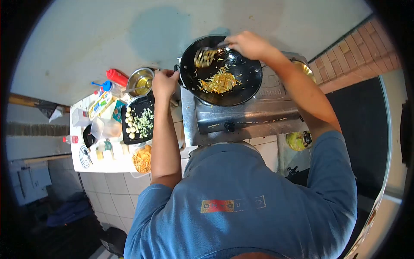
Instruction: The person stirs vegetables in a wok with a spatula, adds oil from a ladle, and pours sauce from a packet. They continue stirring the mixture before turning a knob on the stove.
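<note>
A black wok point(233, 86) holds orange and yellow shreds point(220, 82) at the centre of a silver stove point(246, 116). At nine o'clock, a black tray point(139, 108) carries pale green bits and white balls, with a red bottle point(117, 77) above. The shirt point(241, 203) at six o'clock is blue.

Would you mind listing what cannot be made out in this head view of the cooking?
- Wok handle: hidden inside the left hand at the rim of the wok.
- Spatula grip: covered by the right hand; only the slotted spatula blade shows.
- Stove flame: hidden under the wok.
- Labels on packets: too small to read.
- Shirt print: blurred.
</note>
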Available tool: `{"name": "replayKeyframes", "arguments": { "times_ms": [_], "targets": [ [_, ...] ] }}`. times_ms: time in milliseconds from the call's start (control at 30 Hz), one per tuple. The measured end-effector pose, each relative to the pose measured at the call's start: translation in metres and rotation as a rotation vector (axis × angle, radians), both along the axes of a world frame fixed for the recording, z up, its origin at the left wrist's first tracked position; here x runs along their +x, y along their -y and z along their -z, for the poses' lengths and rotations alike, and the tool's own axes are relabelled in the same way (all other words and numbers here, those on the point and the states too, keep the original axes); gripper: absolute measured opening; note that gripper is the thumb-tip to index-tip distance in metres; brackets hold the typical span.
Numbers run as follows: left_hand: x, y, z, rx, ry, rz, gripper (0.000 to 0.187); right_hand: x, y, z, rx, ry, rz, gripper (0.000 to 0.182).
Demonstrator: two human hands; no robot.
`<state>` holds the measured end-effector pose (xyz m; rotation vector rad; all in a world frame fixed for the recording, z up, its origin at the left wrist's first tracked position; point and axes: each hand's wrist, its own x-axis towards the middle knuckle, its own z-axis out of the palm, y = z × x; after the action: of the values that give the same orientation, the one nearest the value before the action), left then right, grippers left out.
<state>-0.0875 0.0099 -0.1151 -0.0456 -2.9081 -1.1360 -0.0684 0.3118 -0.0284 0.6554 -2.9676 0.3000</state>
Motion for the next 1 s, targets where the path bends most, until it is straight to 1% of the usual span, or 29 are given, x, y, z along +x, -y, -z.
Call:
{"name": "replayKeyframes", "arguments": {
  "times_ms": [67,200,267,300,333,400,533,567,600,633,667,733,767,800,867,900,967,1000],
  "targets": [
    [-0.001,0.001,0.001,0.008,0.020,0.024,0.036,0.010,0.003,-0.001,0.000,0.026,-0.097,0.023],
    [0.001,0.001,-0.001,0.020,0.000,0.033,0.036,0.040,0.003,-0.040,-0.023,0.071,-0.022,0.021],
    [0.001,0.001,-0.003,0.031,0.008,0.034,0.036,0.048,0.001,-0.056,0.137,0.059,0.259,0.020],
    [0.001,0.002,-0.003,0.026,0.016,0.039,0.036,0.045,-0.004,-0.058,0.172,0.044,0.322,0.020],
    [0.000,0.002,-0.003,0.025,0.016,0.049,0.036,0.041,-0.007,-0.058,0.171,0.045,0.332,0.020],
    [0.000,0.001,-0.004,0.019,0.022,0.044,0.037,0.032,-0.008,-0.056,0.376,0.157,0.540,0.020],
    [0.000,0.000,-0.003,0.015,0.072,0.030,0.037,0.014,-0.005,-0.017,0.353,0.232,0.547,0.022],
    [0.001,0.000,-0.003,0.014,0.076,0.028,0.037,0.008,-0.006,-0.006,0.275,0.248,0.479,0.022],
    [0.002,0.000,-0.003,0.004,0.062,0.032,0.037,0.010,0.001,-0.006,0.195,0.266,0.410,0.023],
    [0.002,0.001,-0.004,-0.005,0.048,0.035,0.037,0.015,0.001,-0.010,0.182,0.167,0.366,0.020],
    [0.001,0.000,-0.003,-0.006,0.054,0.028,0.037,0.017,0.001,-0.016,0.182,0.172,0.358,0.020],
    [0.001,0.001,-0.002,0.004,0.031,0.040,0.036,0.032,0.016,-0.056,0.268,0.168,0.554,0.018],
    [0.002,-0.001,-0.005,-0.004,0.038,0.030,0.036,0.042,0.022,-0.072,0.312,0.134,0.542,0.020],
    [0.002,-0.001,-0.006,-0.007,0.042,0.028,0.036,0.040,0.024,-0.070,0.310,0.139,0.539,0.020],
    [0.002,-0.002,-0.007,-0.023,0.041,0.028,0.036,0.027,0.024,-0.067,0.498,0.331,0.604,0.021],
    [0.002,-0.003,-0.005,-0.024,0.045,0.025,0.036,0.017,0.017,-0.051,0.499,0.334,0.600,0.021],
    [0.000,-0.002,-0.001,0.006,0.037,0.007,0.036,-0.001,0.001,-0.004,0.576,0.405,0.288,0.020],
    [-0.001,-0.001,0.000,0.007,0.040,-0.004,0.036,0.001,-0.003,0.001,0.579,0.404,0.278,0.020]
  ]
}}
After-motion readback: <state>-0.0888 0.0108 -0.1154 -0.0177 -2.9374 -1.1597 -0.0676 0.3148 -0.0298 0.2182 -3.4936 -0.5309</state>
